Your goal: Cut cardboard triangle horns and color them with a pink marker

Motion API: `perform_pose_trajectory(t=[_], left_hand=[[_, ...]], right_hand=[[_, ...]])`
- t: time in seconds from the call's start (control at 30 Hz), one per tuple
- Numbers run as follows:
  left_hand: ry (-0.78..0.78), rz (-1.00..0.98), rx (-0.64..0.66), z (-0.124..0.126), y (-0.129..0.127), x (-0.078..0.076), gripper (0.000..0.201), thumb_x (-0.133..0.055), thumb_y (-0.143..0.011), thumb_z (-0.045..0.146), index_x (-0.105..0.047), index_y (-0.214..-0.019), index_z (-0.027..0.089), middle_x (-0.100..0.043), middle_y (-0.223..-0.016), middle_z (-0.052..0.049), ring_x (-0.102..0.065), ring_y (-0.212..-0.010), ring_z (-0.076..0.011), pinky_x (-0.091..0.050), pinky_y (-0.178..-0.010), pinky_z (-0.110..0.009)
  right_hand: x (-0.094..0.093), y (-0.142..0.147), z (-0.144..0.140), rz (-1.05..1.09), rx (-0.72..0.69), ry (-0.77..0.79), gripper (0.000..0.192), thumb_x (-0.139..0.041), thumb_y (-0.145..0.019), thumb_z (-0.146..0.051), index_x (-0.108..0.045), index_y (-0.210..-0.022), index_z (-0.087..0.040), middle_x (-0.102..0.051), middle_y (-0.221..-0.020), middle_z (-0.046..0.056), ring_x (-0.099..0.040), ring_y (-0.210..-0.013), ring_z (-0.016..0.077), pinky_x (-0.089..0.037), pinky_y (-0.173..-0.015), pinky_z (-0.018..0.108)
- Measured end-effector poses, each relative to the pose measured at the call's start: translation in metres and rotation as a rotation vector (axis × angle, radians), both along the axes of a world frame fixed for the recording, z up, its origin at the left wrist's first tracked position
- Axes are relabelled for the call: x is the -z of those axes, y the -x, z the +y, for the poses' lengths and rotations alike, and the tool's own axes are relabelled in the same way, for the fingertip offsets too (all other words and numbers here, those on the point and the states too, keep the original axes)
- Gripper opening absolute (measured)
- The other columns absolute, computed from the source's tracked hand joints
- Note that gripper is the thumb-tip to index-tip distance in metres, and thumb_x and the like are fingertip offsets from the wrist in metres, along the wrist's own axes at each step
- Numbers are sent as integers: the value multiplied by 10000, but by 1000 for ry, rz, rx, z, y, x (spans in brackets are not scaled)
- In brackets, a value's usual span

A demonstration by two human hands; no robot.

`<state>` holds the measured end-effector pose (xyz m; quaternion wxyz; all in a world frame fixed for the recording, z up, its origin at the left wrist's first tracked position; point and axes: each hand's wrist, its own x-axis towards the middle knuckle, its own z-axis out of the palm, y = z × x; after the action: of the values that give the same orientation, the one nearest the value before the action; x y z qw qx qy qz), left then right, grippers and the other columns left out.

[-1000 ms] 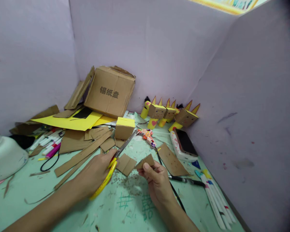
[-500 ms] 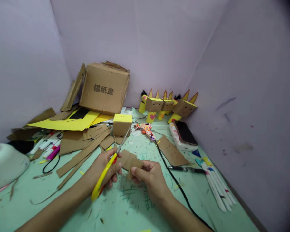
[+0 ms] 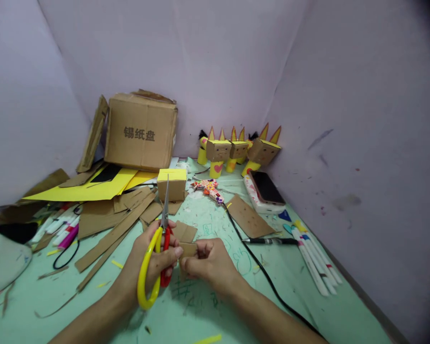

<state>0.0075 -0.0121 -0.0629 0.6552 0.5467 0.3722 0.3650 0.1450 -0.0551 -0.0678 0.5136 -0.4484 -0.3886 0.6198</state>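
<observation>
A pair of scissors (image 3: pixel 152 272) with one yellow and one red handle rests in my left hand (image 3: pixel 146 258), its blades together and pointing away from me. My right hand (image 3: pixel 209 265) pinches a small piece of cardboard (image 3: pixel 188 249) between thumb and fingers. The left fingertips come up to the near-left edge of that piece; whether they grip it too I cannot tell. Just beyond lies another small cardboard piece (image 3: pixel 184 232) on the green table (image 3: pixel 232 291). Behind the scissor blades stands a cardboard box with a yellow top (image 3: pixel 172 186).
A patterned glue gun (image 3: pixel 209 188) trails a black cord past my right hand. Cardboard strips (image 3: pixel 111 234) and yellow sheets (image 3: pixel 89 188) lie left. Markers (image 3: pixel 318 263), a pen (image 3: pixel 270 241) and a phone (image 3: pixel 267 187) are right. Horned cardboard figures (image 3: pixel 220 152) and a large carton (image 3: pixel 141 134) stand behind.
The scissors have turned more upright in my left hand. Both hands have come closer together, with the small cardboard piece between them. The view has shifted slightly to the right.
</observation>
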Motion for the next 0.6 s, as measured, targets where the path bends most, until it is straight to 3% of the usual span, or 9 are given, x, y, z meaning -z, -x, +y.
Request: perform_pose_trajectory(t=[0.17,0.43,0.6], left_hand=[[-2,27,-21,-4,-1,-5,401,-658,-691,256,-403,-997,207,-509,-676,59,-460,-384,-69,-415,-355,-210],[9,71,-67,-6,-3,-9,453,-663,-673,290,-362,-1003,218,-512,-663,69,-456,-357,-68,-405,-336,-204],[3,67,-79,-7,-3,-9,448,-669,-669,308,-374,-995,221,-504,-669,71,-456,-361,-70,-409,-333,-210]], right_hand=[[-2,-2,-2,40,-65,-16,73,-645,-588,-194,-655,-565,-126,-577,-505,-25,-446,-445,72,-348,-469,197],[-4,-4,-3,64,-129,-80,164,-678,-662,-275,-722,-681,-118,-620,-550,8,-529,-541,105,-397,-524,198],[-3,-5,-3,58,-109,-102,140,-692,-665,-267,-717,-648,-130,-599,-524,-11,-497,-485,82,-394,-504,186]])
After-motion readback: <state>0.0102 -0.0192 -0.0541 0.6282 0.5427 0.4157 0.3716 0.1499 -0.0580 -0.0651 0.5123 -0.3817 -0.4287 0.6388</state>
